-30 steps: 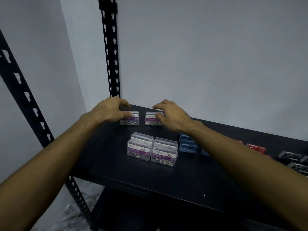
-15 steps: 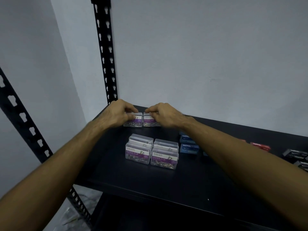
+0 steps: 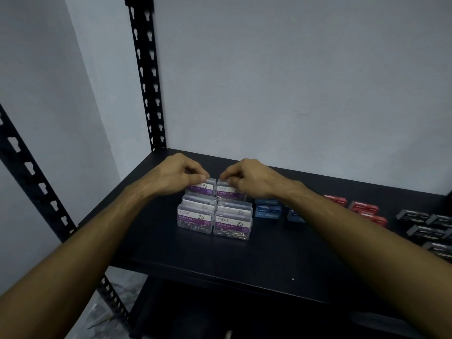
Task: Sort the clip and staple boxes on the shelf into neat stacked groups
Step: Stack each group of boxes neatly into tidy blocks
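Two clear paper clip boxes stand side by side at the back of the black shelf (image 3: 244,260), the left rear box (image 3: 204,188) touching the right rear box (image 3: 227,192). The left hand (image 3: 176,177) pinches the top of the left one with curled fingers (image 3: 199,177); the right hand (image 3: 249,178) pinches the top of the right one in the same way. Just in front stand more paper clip boxes (image 3: 215,220) in two close rows. To the right lie blue staple boxes (image 3: 269,208), then red staple boxes (image 3: 362,209), then dark boxes (image 3: 425,228) near the edge.
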